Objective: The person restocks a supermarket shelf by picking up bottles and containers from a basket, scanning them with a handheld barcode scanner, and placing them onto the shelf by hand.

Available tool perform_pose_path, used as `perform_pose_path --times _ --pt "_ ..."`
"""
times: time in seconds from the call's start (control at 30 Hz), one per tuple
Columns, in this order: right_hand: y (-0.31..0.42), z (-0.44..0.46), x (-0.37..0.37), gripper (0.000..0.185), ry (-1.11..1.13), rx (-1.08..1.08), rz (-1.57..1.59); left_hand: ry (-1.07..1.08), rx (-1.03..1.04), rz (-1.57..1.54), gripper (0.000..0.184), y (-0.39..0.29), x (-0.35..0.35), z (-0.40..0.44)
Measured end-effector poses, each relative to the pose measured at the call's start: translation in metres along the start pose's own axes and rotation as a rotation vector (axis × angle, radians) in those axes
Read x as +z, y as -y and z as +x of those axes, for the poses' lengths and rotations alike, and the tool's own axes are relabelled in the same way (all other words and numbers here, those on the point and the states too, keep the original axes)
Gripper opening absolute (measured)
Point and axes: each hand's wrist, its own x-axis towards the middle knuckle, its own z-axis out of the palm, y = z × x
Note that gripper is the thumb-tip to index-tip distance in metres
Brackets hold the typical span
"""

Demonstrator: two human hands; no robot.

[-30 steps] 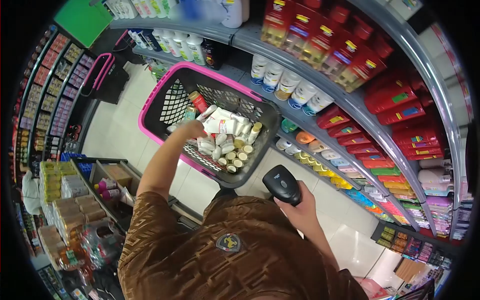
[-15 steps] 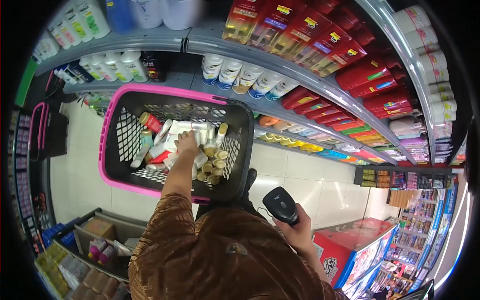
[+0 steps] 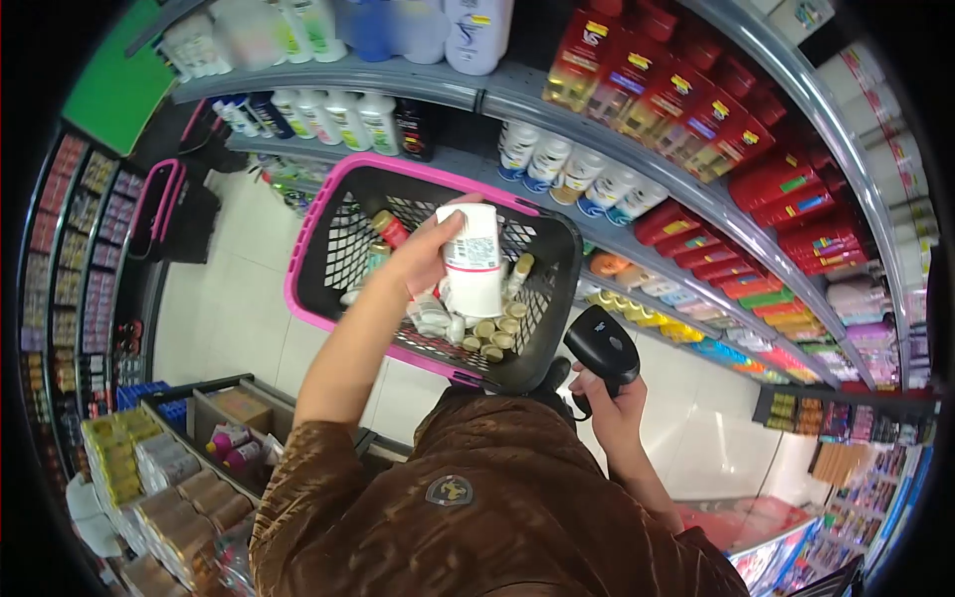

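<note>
While shelving (image 3: 398, 84) stocked with bottles (image 3: 378, 124) and red boxes (image 3: 657, 95) lines the far side of the shopping basket (image 3: 559, 274), a second basket (image 3: 184, 219) stands well to that basket's left. Across the shopping basket's near rim, the left forearm (image 3: 348, 363) blocks part of the contents. Shortly before, the left hand (image 3: 423, 254) was down among the goods in the basket; now it is raised above them, thumb and fingers closed around a white container (image 3: 476, 284). Plain white with a reddish band and small dark print, the container covers some goods beneath it. Just right of the basket, the right hand (image 3: 619, 403) grips a black scanner (image 3: 604, 343), fingers wrapped round its handle. Inside the basket, gold-capped jars (image 3: 492, 338) cluster toward the right end.
</note>
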Motion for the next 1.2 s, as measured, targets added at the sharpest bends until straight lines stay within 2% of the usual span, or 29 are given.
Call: perform_pose_path --times 0.07,0.13,0.2,0.27,0.3,0.33,0.4,0.47,0.53,0.57,0.6,0.67,0.7,0.87,0.93,0.97,1.0,1.07,1.13,1.2 --pt "0.002 0.008 0.004 0.023 0.01 -0.027 0.063 0.116 0.151 -0.28 0.069 0.027 0.009 -0.019" --pt "0.005 0.012 0.007 0.02 0.023 -0.026 0.041 0.097 -0.004 -0.582 0.065 0.064 0.019 -0.036" --pt "0.006 0.01 0.002 0.018 0.07 0.019 0.039 -0.077 -0.197 -0.642 0.062 0.104 0.029 -0.049" --pt "0.003 0.009 -0.006 0.016 0.119 0.026 0.015 -0.107 -0.311 -0.766 0.054 0.135 0.034 -0.049" --pt "-0.001 0.009 -0.012 0.016 0.131 0.042 -0.004 -0.141 -0.303 -0.595 0.056 0.137 0.037 -0.047" --pt "-0.003 0.009 -0.018 0.016 0.138 0.043 -0.017 -0.139 -0.294 -0.608 0.056 0.138 0.039 -0.045" --pt "-0.004 0.011 -0.032 0.016 0.164 0.048 -0.002 0.094 -0.151 -0.613 0.061 0.106 0.069 -0.047" --pt "0.0 0.015 -0.049 0.018 0.182 0.065 -0.026 0.088 -0.142 -0.519 0.064 0.096 0.093 -0.046" --pt "0.009 0.021 -0.069 0.036 0.271 -0.218 -0.318 -0.08 -0.277 -0.325 0.067 0.096 0.121 -0.044" --pt "0.011 0.023 -0.08 0.047 0.265 -0.257 -0.386 -0.123 -0.319 -0.27 0.065 0.098 0.138 -0.044" --pt "0.014 0.026 -0.093 0.047 0.255 -0.255 -0.372 -0.125 -0.33 -0.257 0.065 0.102 0.148 -0.043" --pt "0.019 0.029 -0.119 0.049 0.278 -0.421 -0.578 -0.027 -0.368 -0.165 0.064 0.112 0.164 -0.04" --pt "0.027 0.03 -0.13 0.042 0.274 -0.399 -0.635 -0.058 -0.369 -0.13 0.063 0.114 0.179 -0.036" --pt "0.028 0.039 -0.197 0.045 0.291 -0.413 -0.669 -0.084 -0.35 0.024 0.064 0.145 0.225 -0.008" --pt "0.021 0.044 -0.223 0.049 0.206 -0.52 -0.56 -0.097 -0.335 -0.005 0.064 0.155 0.245 0.005" --pt "0.02 0.045 -0.233 0.049 0.187 -0.533 -0.551 -0.007 -0.334 -0.096 0.062 0.157 0.251 0.01" --pt "0.019 0.043 -0.243 0.049 0.153 -0.45 -0.397 0.016 -0.334 -0.069 0.062 0.16 0.264 0.013" --pt "-0.004 0.042 -0.278 0.05 0.084 -0.345 -0.222 0.004 -0.217 -0.16 0.064 0.165 0.303 0.026" --pt "0.005 0.044 -0.301 0.048 0.006 -0.374 -0.116 0.098 -0.055 -0.005 0.078 0.153 0.341 0.04" --pt "0.005 0.05 -0.327 0.047 0.02 -0.493 -0.12 0.088 0.324 0.233 0.101 0.138 0.392 0.061"
